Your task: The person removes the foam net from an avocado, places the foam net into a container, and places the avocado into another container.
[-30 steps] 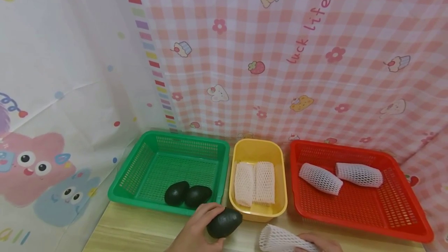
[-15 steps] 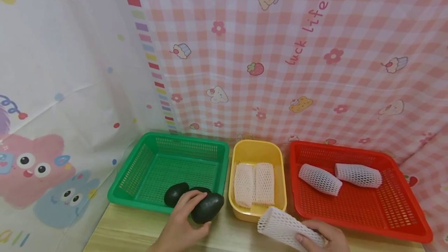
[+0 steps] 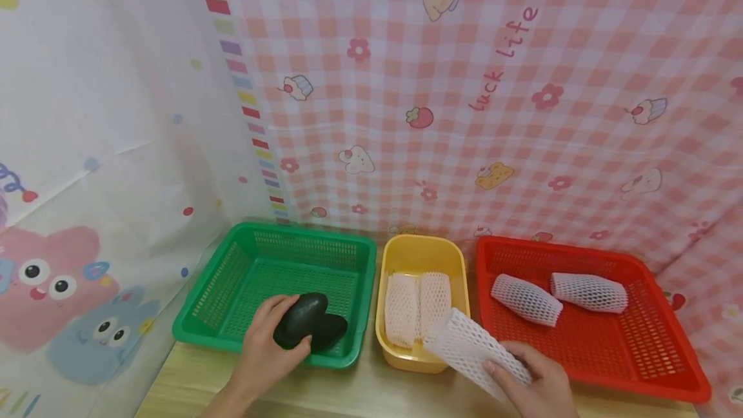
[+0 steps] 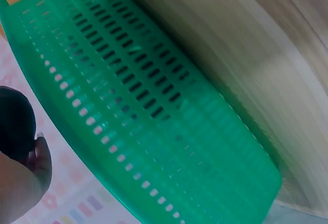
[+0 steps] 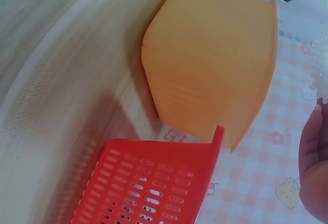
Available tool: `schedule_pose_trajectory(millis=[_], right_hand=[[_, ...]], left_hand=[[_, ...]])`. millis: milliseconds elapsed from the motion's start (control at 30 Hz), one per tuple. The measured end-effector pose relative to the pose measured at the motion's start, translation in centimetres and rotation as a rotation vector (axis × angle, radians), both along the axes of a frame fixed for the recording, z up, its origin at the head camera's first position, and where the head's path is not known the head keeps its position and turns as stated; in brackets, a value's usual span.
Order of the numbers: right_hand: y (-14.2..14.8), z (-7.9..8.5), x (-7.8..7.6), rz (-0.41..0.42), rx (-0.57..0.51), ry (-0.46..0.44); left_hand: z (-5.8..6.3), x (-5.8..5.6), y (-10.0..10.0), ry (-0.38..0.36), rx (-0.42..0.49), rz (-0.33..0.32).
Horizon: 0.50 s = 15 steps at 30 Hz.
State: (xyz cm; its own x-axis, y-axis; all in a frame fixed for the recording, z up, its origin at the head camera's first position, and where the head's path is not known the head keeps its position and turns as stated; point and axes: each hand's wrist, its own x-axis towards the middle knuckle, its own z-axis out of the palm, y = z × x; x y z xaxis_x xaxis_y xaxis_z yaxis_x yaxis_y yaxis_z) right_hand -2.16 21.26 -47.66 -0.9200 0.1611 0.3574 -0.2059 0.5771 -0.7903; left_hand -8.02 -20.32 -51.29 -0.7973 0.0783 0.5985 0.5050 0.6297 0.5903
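In the head view my left hand (image 3: pixel 269 348) grips a dark green avocado (image 3: pixel 303 318) over the front right part of the green basket (image 3: pixel 197 334). Another avocado (image 3: pixel 331 333) lies in that basket, partly covered by the held one. My right hand (image 3: pixel 536 379) pinches a white foam net sleeve (image 3: pixel 473 350) by its right end, in front of the yellow bin (image 3: pixel 415 366). The sleeve's other end points up and left. The left wrist view catches the held avocado (image 4: pixel 15 121) at its left edge. Only part of my right hand (image 5: pixel 313 162) shows in the right wrist view.
Two foam net sleeves (image 3: pixel 402 311) lie side by side in the yellow bin. At the right, a red basket (image 3: pixel 627 373) holds two net-wrapped pieces (image 3: pixel 527 300). All three containers stand in a row on a wooden table (image 3: pixel 342 395), against a checked cloth (image 3: pixel 371 108).
My left hand has carried the avocado left, from in front of the yellow bin to over the green basket. My right hand has raised the foam net sleeve a little.
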Motion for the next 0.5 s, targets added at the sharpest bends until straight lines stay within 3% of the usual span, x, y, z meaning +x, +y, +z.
schedule_pose_trajectory(millis=[167,367,500], right_hand=[[-0.2,0.3,-0.6,-0.037,0.012,-0.055],[-0.4,0.5,-1.6,-0.053,-0.087,-0.161],[-0.8,0.7,-2.3,-0.033,-0.115,-0.142]], left_hand=[[0.0,-0.7,-1.1,-0.047,-0.014,0.064],[-0.1,-1.8,-2.3,-0.059,-0.03,0.121],[-0.2,-2.6,-3.2,-0.106,-0.058,0.151]])
